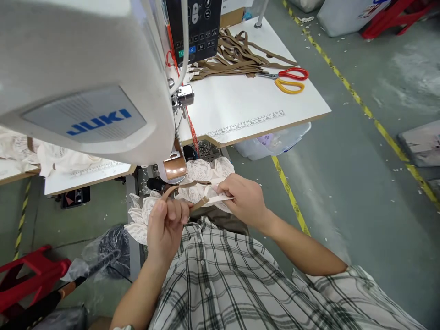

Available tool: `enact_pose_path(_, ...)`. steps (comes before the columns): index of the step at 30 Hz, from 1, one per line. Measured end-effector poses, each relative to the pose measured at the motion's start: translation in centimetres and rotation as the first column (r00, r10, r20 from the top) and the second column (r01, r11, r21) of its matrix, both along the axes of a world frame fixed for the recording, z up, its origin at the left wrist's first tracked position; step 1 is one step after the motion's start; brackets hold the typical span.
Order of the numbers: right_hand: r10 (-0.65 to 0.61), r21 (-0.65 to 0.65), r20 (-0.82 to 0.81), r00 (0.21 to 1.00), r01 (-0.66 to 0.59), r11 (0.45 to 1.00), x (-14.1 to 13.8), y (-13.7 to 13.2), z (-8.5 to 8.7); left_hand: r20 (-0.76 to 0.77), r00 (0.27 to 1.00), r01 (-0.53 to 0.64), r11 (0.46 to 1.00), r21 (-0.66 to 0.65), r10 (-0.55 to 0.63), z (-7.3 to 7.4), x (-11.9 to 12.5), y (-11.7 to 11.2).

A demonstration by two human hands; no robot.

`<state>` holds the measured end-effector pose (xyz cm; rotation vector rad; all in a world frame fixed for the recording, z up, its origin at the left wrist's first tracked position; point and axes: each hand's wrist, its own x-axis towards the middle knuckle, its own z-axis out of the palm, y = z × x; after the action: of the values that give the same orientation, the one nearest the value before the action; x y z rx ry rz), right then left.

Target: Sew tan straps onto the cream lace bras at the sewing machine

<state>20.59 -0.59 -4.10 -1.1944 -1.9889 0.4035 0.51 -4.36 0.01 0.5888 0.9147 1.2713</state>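
My left hand [165, 229] is closed around a brown strap [184, 186], which loops up and shows again to the right of the fingers. At the right, my right hand [245, 197] pinches a narrow white band [220, 198] joined to the strap or lying against it; I cannot tell which. White lace fabric [202, 170] hangs over my lap beneath both hands, and more of it bunches left of my left hand. Just above sits the lower part of a white JUKI sewing machine [85, 110].
On the white table [247, 105] lie a bundle of brown straps [233, 57] and red-and-yellow scissors [290, 80]. A control panel [195, 27] stands behind the machine head. Under the table is a clear plastic bin [275, 142]. A red stool [30, 275] stands at lower left.
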Motion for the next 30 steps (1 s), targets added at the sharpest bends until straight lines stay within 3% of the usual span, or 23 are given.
enact_pose_path(4,0.024,0.146,-0.051,0.998,-0.016,0.989,-0.3,-0.2,-0.3,-0.162,0.986,0.001,0.982,0.187,0.03,-0.9,-0.2,-2.2)
enact_pose_path(7,0.046,0.124,-0.058,0.997,-0.038,0.991,-0.7,-0.3,-0.1,-0.245,0.967,0.004,0.964,0.267,0.064,-1.5,-0.4,-3.0)
enact_pose_path(11,0.069,0.039,-0.065,0.995,-0.067,0.997,-1.1,-0.4,0.1,-0.313,0.947,0.019,0.963,0.268,0.068,-1.7,-0.9,-3.3)
enact_pose_path(16,0.086,0.073,-0.096,0.992,-0.079,0.994,-1.3,-0.5,0.0,-0.321,0.945,0.017,0.968,0.252,0.067,-1.6,-1.3,-3.2)
enact_pose_path(21,0.089,-0.06,-0.118,0.989,-0.096,0.994,-1.4,-0.5,0.1,-0.316,0.948,0.042,0.97,0.238,0.037,-1.4,-1.6,-3.0)
enact_pose_path(23,0.145,-0.165,-0.152,0.978,-0.17,0.971,-1.3,-0.5,0.3,-0.268,0.963,0.024,0.974,0.223,0.037,-1.2,-1.8,-2.7)
enact_pose_path(25,0.249,-0.351,-0.254,0.935,-0.329,0.877,-1.3,-0.4,0.4,-0.225,0.971,-0.05,0.988,0.149,0.083,-0.9,-2.2,-2.0)
enact_pose_path(26,0.289,-0.453,-0.338,0.896,-0.424,0.784,-1.4,-0.4,0.5,-0.213,0.97,-0.1,0.991,0.086,0.116,-0.7,-2.4,-1.6)
enact_pose_path(28,0.302,-0.608,-0.515,0.802,-0.591,0.53,-1.8,-0.6,0.4,-0.212,0.965,-0.171,0.984,-0.055,0.156,-0.5,-3.0,-0.5)
enact_pose_path(30,0.221,-0.67,-0.644,0.733,-0.679,0.3,-2.4,-1.0,0.2,-0.228,0.962,-0.186,0.97,-0.154,0.148,-0.7,-3.6,0.7)
